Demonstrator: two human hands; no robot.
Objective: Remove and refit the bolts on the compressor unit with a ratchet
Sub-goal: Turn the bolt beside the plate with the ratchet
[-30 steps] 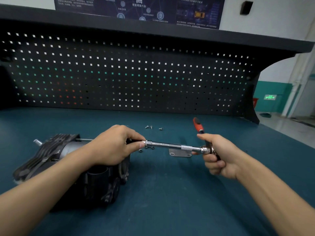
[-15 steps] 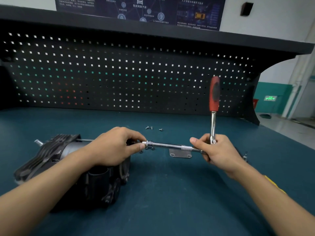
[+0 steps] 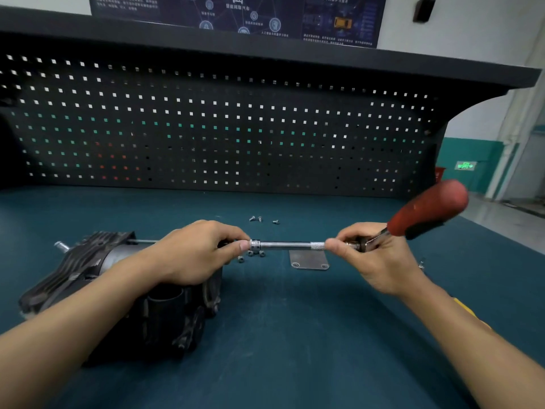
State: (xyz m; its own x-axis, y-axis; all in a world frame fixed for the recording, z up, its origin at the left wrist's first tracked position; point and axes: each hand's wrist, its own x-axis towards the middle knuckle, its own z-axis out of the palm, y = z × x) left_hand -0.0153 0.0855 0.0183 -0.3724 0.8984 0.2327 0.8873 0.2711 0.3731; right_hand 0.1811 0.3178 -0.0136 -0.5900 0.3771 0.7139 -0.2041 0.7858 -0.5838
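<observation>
A dark finned compressor unit lies on the teal bench at the left. My left hand rests over its right end and pinches the socket end of a steel extension bar that runs level to the right. My right hand grips the ratchet head at the bar's other end. The ratchet's red and black handle points up and to the right, blurred. Whatever the socket sits on is hidden behind my left fingers.
Three loose bolts lie behind the bar and several small nuts beneath it. A small metal plate with two holes rests under the bar. A black pegboard backs the bench. Something yellow shows beside my right forearm.
The ratchet handle swung from low behind my right hand up to vertical, then down to the right. My left hand and the compressor stayed put.
</observation>
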